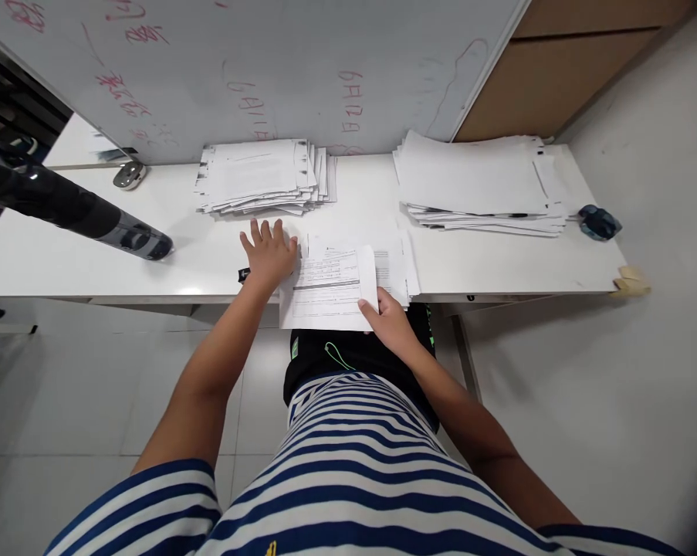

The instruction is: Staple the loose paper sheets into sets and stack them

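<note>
A printed sheet of paper (328,297) hangs partly over the front edge of the white desk. My right hand (391,320) pinches its right side, thumb on top. My left hand (268,253) is open, fingers spread, over the desk at the sheet's upper left corner; whether it touches the paper I cannot tell. More printed papers (403,266) lie beneath and to the right of the held sheet. A small black object (243,275), its kind unclear, is beside my left wrist.
On the white desk (360,193), a left paper stack (255,174) and a right paper stack (475,181) lie below a whiteboard (302,69). A mouse (130,175), a dark cylindrical object (110,216) and a dark blue crumpled item (599,222) are toward the sides.
</note>
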Demonstrator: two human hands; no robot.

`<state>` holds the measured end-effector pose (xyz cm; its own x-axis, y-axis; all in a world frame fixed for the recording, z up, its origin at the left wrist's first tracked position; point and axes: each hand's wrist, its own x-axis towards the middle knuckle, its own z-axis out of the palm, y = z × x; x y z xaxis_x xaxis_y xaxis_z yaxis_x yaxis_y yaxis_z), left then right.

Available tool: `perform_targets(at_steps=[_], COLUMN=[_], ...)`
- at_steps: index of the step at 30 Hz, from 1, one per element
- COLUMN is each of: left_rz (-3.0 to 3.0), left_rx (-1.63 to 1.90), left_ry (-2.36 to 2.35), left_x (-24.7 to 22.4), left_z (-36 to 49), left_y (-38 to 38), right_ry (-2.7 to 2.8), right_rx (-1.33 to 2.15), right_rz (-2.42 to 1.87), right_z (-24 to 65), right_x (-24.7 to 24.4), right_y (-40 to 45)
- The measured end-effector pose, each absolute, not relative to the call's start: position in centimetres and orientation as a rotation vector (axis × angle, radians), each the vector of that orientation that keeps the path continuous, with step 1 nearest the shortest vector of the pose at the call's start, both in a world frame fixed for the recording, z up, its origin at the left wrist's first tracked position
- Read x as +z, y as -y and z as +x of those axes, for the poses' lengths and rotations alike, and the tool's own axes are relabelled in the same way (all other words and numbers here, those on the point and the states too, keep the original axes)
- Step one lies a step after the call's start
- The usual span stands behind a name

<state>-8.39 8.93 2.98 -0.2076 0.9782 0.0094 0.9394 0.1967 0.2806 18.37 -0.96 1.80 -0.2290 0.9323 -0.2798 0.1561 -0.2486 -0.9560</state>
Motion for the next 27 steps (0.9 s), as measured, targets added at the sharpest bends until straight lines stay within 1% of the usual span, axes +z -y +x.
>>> perform_targets(at_steps=[3,5,7,10,12,14,16,19,23,27], left_rz=[1.840,1.813,1.797,1.749,1.776,1.895,1.985,1.980,1.892,1.763], left_rx=[0.349,0.433,0.643,1.087,1.232,1.126,0.907,0.726,0.783,0.815], left_ry=[-2.278,-2.256,-2.202,-2.142,-2.153,-2.175,-2.186,-2.225,-2.337,-2.498], left_x=[3.3,3.7,4.3,4.5,4.0,3.1,2.1,1.0,0.3,-0.3], left_z=[-8.4,-8.5,-8.8,-9.5,-10.2,-11.1,-11.8,-12.4,-11.7,-10.9], left_y=[-9.1,-8.9,-8.3,-6.2,-4.4,-2.7,-1.5,-1.0,-1.6,-2.0], right_ry=[1.345,1.361,1.379,1.389,1.387,1.382,1.385,1.412,1.371,1.241], right_rx=[1.546,1.544,1.542,1.550,1.561,1.564,1.557,1.561,1.510,1.417], right_rz=[-1.368,-1.368,-1.363,-1.347,-1.330,-1.311,-1.298,-1.291,-1.333,-1.369], right_z=[18.4,18.5,18.8,19.2,19.3,19.4,19.6,20.8,23.8,26.3], right_x=[1.9,1.8,1.7,1.4,1.3,1.5,2.1,3.7,5.7,5.3], right_y=[1.2,1.4,1.7,1.9,1.8,1.5,0.9,0.0,-0.6,-0.4])
